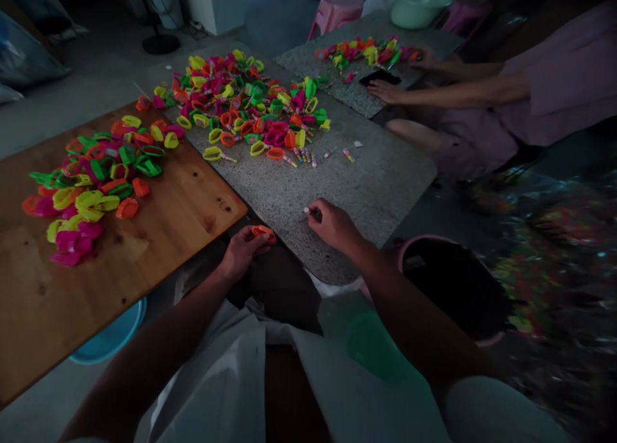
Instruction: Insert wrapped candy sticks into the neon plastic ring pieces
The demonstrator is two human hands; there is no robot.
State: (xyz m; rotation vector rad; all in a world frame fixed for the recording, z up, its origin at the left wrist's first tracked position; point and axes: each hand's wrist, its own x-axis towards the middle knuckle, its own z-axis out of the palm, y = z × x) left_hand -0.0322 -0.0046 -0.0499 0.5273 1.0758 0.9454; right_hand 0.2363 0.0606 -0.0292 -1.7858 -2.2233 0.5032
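Observation:
My left hand (241,250) pinches an orange plastic toy watch (263,233) over my lap, by the corner of the wooden board. To its right, my right hand (332,224) is closed on a small wrapped candy roll (307,211), just above the grey speckled table (289,192); only the roll's pale tip shows. Further back on that table lies a heap of toy watches (250,108) in pink, green, yellow and orange. Several more candy rolls (303,155) lie at its near edge. Another pile of bright plastic watches (101,173) rests on the wooden board (168,237) at left.
A co-worker's hands (385,90) are at a second grey table (337,89) with a smaller colourful pile. A dark-looking pink-rimmed tub (409,242) stands low at right, beside clear bags (554,250). Under the board is a blue basin (110,334). A pink stool (337,9) stands behind.

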